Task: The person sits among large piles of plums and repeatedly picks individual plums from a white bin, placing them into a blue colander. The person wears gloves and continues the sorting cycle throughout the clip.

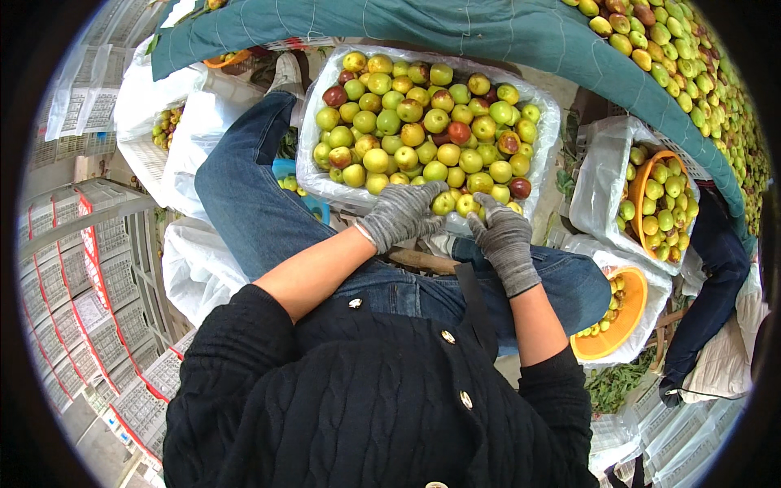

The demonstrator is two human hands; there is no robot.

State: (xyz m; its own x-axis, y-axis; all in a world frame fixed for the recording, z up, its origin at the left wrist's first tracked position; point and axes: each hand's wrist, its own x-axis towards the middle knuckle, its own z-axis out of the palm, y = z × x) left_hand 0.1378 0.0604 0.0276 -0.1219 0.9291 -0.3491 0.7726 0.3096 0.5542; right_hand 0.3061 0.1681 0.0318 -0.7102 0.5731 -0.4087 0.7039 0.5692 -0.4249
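Observation:
A crate lined with clear plastic, full of green, yellow and reddish jujube-like fruits, stands before me between my knees. At its near edge my left hand, in a grey knit glove, has its fingertips against a yellow-green fruit. Close beside it on the right, my right hand, gloved alike, reaches over the rim with thumb and fingers at the fruits by the near right corner. Whether either hand grips a fruit is hard to tell, as the fingers partly cover them.
A green cloth edge curves past the crate, with heaped fruit beyond. Orange baskets and lined crates stand at right, near another person's leg. White-lined crates and stacked crates are at left.

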